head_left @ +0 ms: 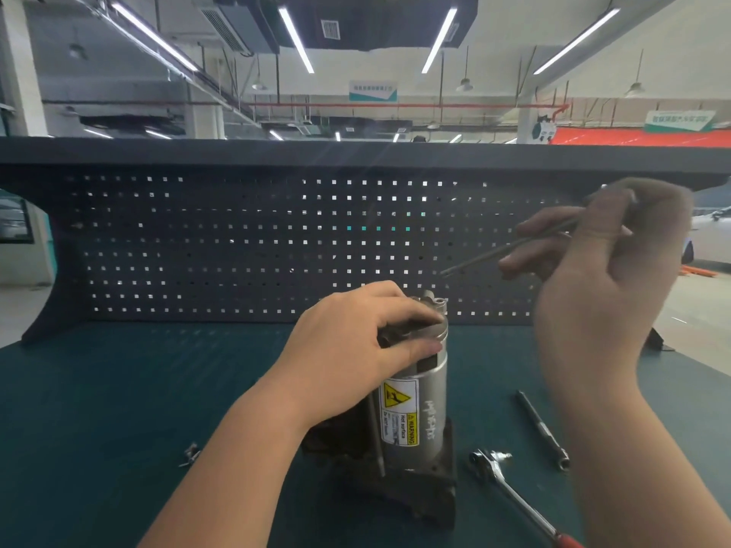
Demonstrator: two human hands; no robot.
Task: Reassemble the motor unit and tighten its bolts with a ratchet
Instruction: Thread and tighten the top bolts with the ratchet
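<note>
The motor unit (pixel 419 409), a silver cylinder with a yellow warning label, stands upright on a dark base in the middle of the green bench. My left hand (pixel 356 350) grips its top end cap from the left, fingers curled over the rim. My right hand (pixel 605 263) is raised to the right, above the motor, and pinches a long thin bolt (pixel 510 249) whose tip points down-left toward the motor's top. One long bolt (pixel 375 437) runs down the motor's left side. The ratchet (pixel 510 492) with a red handle lies on the bench to the right.
A dark extension bar (pixel 544 431) lies on the mat right of the motor, beyond the ratchet. A small metal part (pixel 191 454) lies to the left. A black pegboard (pixel 277 247) with a shelf on top closes off the back of the bench.
</note>
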